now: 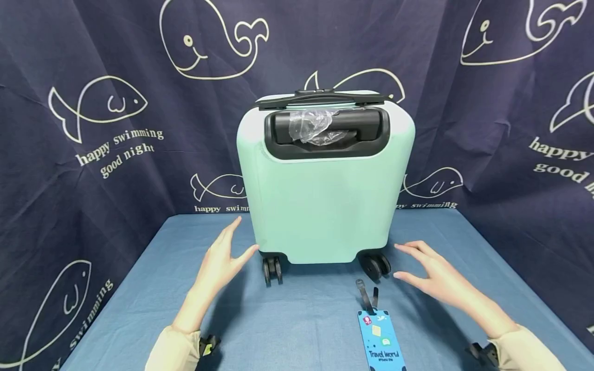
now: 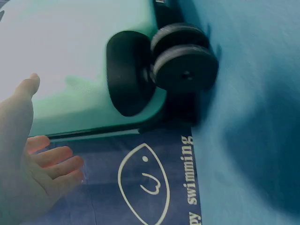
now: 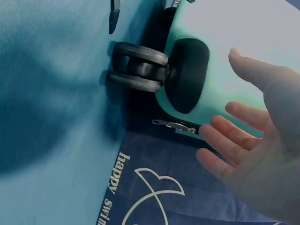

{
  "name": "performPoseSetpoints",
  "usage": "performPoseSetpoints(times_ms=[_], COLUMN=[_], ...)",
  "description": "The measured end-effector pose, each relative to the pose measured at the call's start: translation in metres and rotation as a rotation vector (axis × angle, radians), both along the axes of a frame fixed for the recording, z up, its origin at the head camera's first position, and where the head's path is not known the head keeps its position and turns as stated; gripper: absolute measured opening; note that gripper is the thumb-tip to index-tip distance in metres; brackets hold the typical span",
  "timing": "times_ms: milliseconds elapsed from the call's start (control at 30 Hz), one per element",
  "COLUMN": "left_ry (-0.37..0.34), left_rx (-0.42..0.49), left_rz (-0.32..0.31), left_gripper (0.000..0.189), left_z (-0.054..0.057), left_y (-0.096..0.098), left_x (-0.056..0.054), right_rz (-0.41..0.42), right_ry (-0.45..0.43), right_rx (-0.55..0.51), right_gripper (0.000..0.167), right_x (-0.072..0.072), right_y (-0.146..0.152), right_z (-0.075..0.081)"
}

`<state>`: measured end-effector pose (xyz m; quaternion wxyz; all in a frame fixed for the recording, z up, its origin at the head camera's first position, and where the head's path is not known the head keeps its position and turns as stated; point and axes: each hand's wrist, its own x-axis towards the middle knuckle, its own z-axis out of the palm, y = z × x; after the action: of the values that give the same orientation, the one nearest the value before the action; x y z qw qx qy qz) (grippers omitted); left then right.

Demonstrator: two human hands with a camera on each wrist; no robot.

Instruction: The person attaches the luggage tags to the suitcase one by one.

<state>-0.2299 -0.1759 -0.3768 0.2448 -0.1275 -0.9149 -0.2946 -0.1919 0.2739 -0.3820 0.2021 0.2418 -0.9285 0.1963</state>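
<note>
A mint-green suitcase stands upright on its black wheels on the blue cloth. Crumpled clear plastic wraps part of the black handle in its top recess. My left hand is at the suitcase's lower left corner, thumb and fingers spread apart, holding nothing. On the other side my right hand hovers near the lower right wheel, its fingers extended and free of any object. In the right wrist view a metal zipper pull shows at the suitcase's edge. A blue luggage tag with a dark strap lies in front.
The blue cloth-covered table carries everything. Behind and on both sides hangs a dark navy curtain with white whale and fish drawings. It rises close behind the suitcase.
</note>
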Motion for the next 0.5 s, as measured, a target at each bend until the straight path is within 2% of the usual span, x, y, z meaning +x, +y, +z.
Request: performPoseSetpoints(times_ms=[100,267,500], left_ry=[-0.032,-0.038,-0.092], left_rx=[0.063,0.168,0.328], left_rz=[-0.014,-0.059,-0.077], left_gripper=[0.080,0.079,0.079], left_z=[0.003,0.010,0.015], left_y=[0.005,0.012,0.020], left_x=[-0.004,-0.014,-0.023], right_rz=[0.028,0.081,0.158], right_ry=[0.047,0.080,0.080], right_rx=[-0.017,-0.057,-0.099], right_gripper=[0.048,0.035,0.029], right_x=[-0.002,-0.003,-0.002], right_y=[-0.003,-0.009,-0.021], right_z=[-0.005,-0.012,-0.026])
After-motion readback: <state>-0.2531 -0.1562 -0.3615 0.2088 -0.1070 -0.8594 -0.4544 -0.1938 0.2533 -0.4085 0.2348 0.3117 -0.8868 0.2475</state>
